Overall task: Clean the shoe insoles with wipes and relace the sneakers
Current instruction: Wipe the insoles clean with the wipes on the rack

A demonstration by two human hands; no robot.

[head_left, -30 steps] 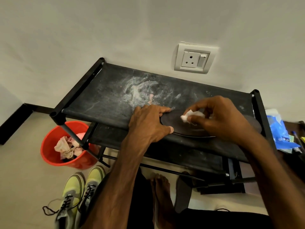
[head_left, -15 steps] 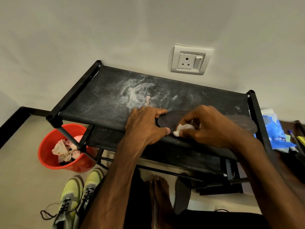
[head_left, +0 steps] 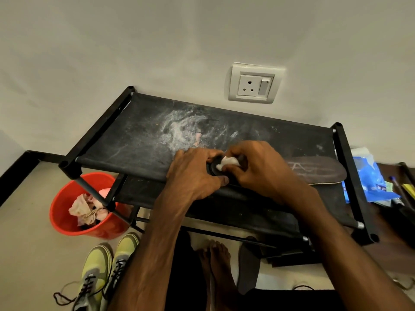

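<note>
Two hands are wiping an insole [head_left: 314, 170] on the rack's top shelf [head_left: 139, 140]: the left hand [head_left: 195, 173] is gripping its end while the right hand [head_left: 265, 171], fingers [head_left: 238, 152] pinching a wipe [head_left: 228, 162], is reaching that end from mid-sole, probably finishing this pass.

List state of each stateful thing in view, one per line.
insole, flat on top shelf, wipe on one end
wipe, crumpled, pinched by right hand
left hand, grips insole's end
sneakers, on floor, laces untied
second insole, on floor, no hand on it
bucket, upright, holds crumpled waste
socket, nothing plugged in
top shelf, smeared with white dust
</note>
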